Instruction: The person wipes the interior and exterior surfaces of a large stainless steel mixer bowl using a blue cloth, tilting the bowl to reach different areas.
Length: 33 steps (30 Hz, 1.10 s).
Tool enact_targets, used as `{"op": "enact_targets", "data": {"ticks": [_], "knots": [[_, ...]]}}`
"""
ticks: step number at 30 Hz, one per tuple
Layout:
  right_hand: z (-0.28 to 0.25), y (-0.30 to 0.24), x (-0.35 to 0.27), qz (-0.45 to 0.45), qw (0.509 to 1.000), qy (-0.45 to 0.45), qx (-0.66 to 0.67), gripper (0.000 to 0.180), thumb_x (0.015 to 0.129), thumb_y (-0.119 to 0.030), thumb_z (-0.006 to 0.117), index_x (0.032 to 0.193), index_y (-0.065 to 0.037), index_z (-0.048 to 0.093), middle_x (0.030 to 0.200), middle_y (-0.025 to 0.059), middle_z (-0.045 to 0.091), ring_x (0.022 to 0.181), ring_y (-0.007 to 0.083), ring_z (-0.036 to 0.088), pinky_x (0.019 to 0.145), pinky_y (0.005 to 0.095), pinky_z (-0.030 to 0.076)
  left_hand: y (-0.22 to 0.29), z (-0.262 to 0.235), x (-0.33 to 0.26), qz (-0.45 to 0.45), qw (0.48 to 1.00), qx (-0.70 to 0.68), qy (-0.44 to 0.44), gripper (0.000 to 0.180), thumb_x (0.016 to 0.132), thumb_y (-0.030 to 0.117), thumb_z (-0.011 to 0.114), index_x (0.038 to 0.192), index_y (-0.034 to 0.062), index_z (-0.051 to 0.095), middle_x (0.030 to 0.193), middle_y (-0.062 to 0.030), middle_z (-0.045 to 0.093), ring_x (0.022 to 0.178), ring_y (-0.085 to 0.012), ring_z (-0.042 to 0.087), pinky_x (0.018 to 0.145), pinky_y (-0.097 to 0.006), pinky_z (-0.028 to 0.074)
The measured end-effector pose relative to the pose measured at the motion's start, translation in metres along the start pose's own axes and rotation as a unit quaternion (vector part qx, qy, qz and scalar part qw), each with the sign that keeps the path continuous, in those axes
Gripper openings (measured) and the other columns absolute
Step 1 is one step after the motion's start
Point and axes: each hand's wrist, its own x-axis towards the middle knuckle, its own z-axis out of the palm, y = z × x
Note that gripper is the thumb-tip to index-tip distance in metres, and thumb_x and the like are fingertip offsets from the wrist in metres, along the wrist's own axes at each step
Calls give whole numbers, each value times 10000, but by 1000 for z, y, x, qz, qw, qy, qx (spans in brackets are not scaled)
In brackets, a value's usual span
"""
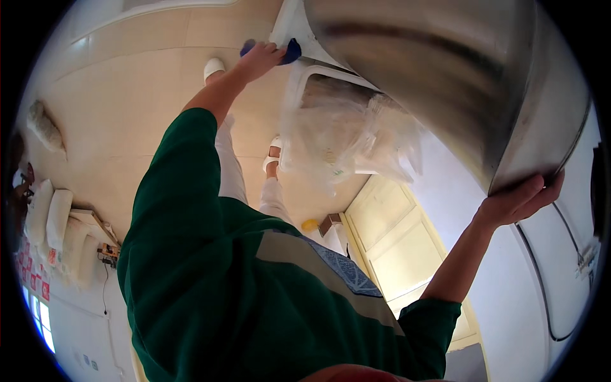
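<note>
My left hand (259, 60) is closed round a dark blue cloth (292, 51), which sticks out on both sides of the fingers. It is against or just beside the corner of a white surface (298, 30). My right hand (523, 198) grips the lower edge of a large, shiny, curved metal body (439, 70). The fingers wrap round its edge. This metal body fills the upper right, and its full shape runs out of view, so I cannot tell what kind of thing it is.
Clear plastic bags (331, 137) hang over a white-rimmed bin or tray (312, 71) between my arms. Cream cupboard doors (388, 223) stand below them. A dark cable (538, 280) runs down the white wall at right. White sacks (58, 219) are stacked at far left.
</note>
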Motion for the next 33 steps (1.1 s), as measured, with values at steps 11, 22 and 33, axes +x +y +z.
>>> {"op": "enact_targets", "data": {"ticks": [11,22,33], "knots": [[5,1,1,-77,997,7,-24,474,988,-386,399,1289,-28,468,1215,140,504,1084,294,460,957,387,345,-6,-29,-44,-339,902,-216,-157,253,782,94,621,1034,73,617,1140,-84,592,1080,-282,532,858,-402,483],[4,-7,3,-113,993,16,-16,433,983,-338,400,1264,-19,483,1210,123,539,1045,296,465,944,406,332,6,-97,86,-400,435,-681,432,283,920,135,601,1173,10,578,1341,-104,529,1053,-153,542,919,-294,422],[3,-12,5,-114,993,14,-32,429,977,-317,394,1270,-16,479,1223,125,532,1064,303,456,965,426,311,1,-268,113,-364,517,-542,554,277,737,133,760,992,77,670,996,-121,654,945,-299,581,857,-352,451]]}}
